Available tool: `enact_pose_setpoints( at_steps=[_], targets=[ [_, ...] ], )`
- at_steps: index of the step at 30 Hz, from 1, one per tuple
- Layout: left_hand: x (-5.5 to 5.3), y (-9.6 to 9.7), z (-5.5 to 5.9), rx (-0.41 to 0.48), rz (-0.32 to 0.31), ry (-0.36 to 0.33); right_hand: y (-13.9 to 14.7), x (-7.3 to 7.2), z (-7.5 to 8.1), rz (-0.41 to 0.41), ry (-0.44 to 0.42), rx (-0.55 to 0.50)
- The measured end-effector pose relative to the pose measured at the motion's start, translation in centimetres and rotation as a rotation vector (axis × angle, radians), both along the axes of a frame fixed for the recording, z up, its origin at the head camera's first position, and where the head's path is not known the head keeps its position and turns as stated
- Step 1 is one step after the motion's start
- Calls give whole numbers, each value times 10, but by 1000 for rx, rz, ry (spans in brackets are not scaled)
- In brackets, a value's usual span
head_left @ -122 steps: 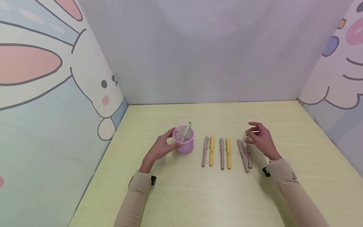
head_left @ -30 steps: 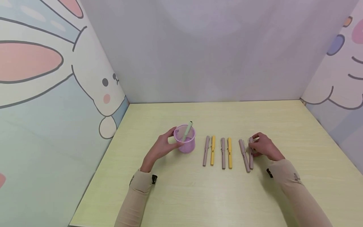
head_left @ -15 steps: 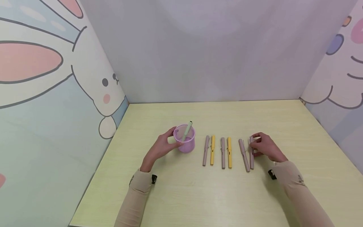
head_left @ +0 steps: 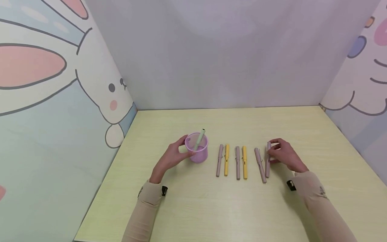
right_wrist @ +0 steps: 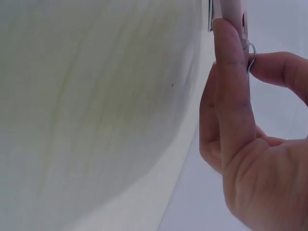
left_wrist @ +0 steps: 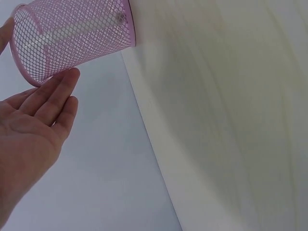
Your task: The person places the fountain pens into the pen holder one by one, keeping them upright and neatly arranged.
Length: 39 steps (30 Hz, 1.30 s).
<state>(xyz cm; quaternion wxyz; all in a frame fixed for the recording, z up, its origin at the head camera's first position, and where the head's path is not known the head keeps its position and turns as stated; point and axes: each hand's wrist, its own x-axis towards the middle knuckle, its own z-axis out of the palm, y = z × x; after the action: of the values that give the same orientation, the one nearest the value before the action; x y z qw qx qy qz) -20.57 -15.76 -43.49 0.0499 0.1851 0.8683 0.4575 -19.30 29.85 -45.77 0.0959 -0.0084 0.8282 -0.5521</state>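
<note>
My left hand [head_left: 173,157] holds a purple mesh pen cup [head_left: 200,157] near its rim, thumb on the near side and fingers behind. Inside the cup a pale green pen [head_left: 198,140] leans with its end above the rim. At the right, my right hand [head_left: 285,155] pinches a mauve pen [head_left: 267,169] near its clip end. The right wrist view shows this pen [right_wrist: 234,14] between thumb and fingers, with the wire clip beside the thumb. In the left wrist view the cup's mesh wall [left_wrist: 91,29] rests against my fingertips.
Left of the held pen lies another mauve pen [head_left: 260,166]. Further left are a yellow pen [head_left: 245,164], a mauve pen [head_left: 238,164], a second yellow pen [head_left: 226,161] and a mauve pen [head_left: 219,161]. Walls with cartoon rabbits [head_left: 112,107] border the light wooden table [head_left: 205,211].
My right hand came down from above the rightmost mauve pen and took hold of it. Over the last half second that pen shifted slightly away from me. My left hand stays on the cup.
</note>
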Motion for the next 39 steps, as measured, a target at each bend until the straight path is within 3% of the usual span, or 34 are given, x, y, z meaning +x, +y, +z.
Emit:
enact_pose_setpoints(
  at_steps=[19, 39],
  targets=[
    [0, 0, 0, 12, -4, 4, 5, -1, 5, -30, 63, -42],
    [0, -1, -2, -5, 4, -9, -8, -2, 19, -51, 206, -123]
  ],
)
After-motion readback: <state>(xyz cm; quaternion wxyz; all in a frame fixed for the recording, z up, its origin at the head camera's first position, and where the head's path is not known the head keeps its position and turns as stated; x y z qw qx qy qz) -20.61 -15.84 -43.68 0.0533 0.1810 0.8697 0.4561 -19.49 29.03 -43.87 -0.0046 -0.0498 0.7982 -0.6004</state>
